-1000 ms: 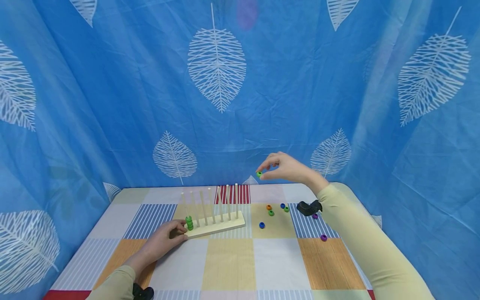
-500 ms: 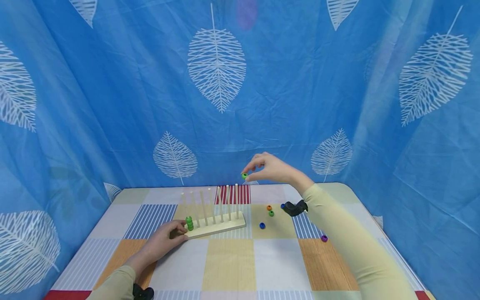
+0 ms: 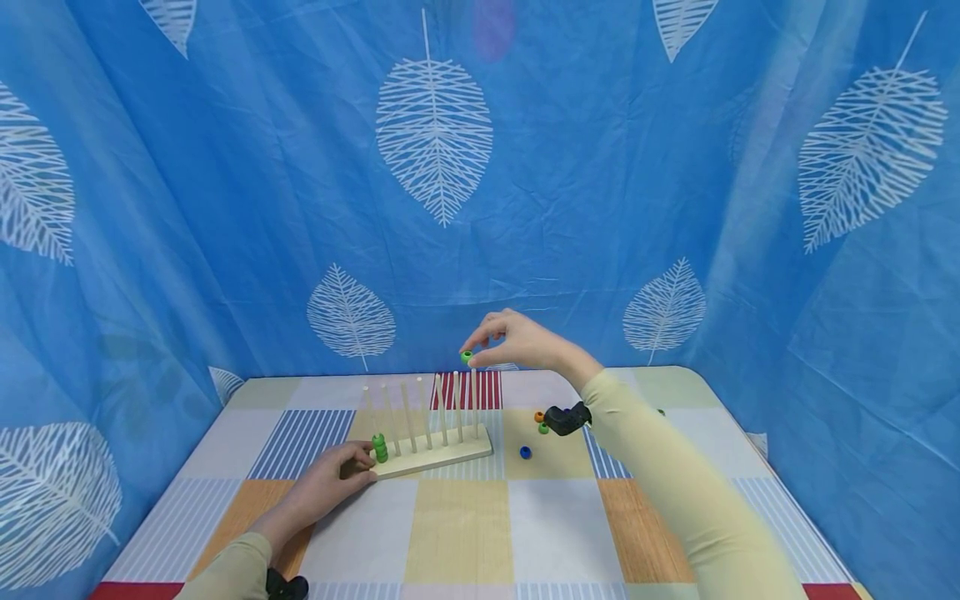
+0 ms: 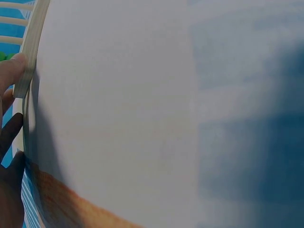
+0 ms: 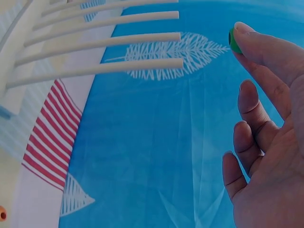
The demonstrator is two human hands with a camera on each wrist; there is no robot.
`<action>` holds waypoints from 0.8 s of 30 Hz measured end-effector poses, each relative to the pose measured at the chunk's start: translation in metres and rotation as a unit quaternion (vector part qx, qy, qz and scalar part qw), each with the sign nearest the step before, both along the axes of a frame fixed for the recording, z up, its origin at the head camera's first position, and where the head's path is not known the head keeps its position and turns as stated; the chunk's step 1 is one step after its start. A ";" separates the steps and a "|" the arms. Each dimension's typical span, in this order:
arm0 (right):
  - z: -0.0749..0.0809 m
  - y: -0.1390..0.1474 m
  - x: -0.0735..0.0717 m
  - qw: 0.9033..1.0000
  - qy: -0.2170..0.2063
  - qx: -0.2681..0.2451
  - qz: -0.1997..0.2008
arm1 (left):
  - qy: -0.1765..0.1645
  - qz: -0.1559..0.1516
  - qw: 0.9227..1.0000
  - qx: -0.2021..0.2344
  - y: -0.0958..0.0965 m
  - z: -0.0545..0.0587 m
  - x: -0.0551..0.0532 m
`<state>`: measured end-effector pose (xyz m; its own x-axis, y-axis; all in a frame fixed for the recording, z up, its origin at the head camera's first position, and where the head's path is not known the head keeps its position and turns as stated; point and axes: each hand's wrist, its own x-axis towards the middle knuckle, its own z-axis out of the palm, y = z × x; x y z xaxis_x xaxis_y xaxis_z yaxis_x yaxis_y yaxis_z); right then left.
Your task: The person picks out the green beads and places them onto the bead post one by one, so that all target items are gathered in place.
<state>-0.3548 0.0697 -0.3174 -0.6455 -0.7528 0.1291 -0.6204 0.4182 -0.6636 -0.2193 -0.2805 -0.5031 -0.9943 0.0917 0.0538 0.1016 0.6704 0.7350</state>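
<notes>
My right hand (image 3: 521,343) pinches a green bead (image 3: 467,357) between thumb and index finger, up in the air around the tops of the rightmost pegs. In the right wrist view the bead (image 5: 233,42) shows at the fingertips, its hole facing the pegs, while the other fingers curl loosely. A pale wooden peg rack (image 3: 453,452) stands upright on the table with a row of several pegs. Green beads (image 3: 380,450) are stacked on its leftmost peg. My left hand (image 3: 322,483) grips the rack's left end, thumb at the near side of the base (image 4: 32,47).
Loose beads lie right of the rack: a blue bead (image 3: 525,452), an orange bead (image 3: 538,417) and a green bead (image 3: 543,428). My right forearm (image 3: 667,458) covers others. A patchwork cloth (image 3: 457,525) covers the table; a blue leaf-print curtain (image 3: 525,208) hangs behind.
My right hand has carried the green bead leftward, from right of the rack to around its rightmost pegs. The left hand and rack have stayed in place.
</notes>
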 end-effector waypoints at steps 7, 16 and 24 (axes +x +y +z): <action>-0.002 -0.011 -0.001 1.000 -0.008 -0.004 0.014 | 0.002 0.002 1.000 0.001 0.000 0.000 0.001; -0.004 -0.025 -0.002 1.000 -0.007 -0.002 0.024 | 0.002 0.002 1.000 -0.006 0.000 0.001 0.001; -0.010 -0.041 -0.002 0.999 -0.009 -0.012 0.040 | 0.001 0.009 1.000 -0.011 0.001 0.001 0.001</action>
<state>-0.3566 0.0286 -0.3272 -0.5859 -0.7988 0.1363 -0.6388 0.3517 -0.6843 -0.2179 -0.2799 -0.5021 -0.9956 0.0758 0.0544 0.0917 0.6882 0.7197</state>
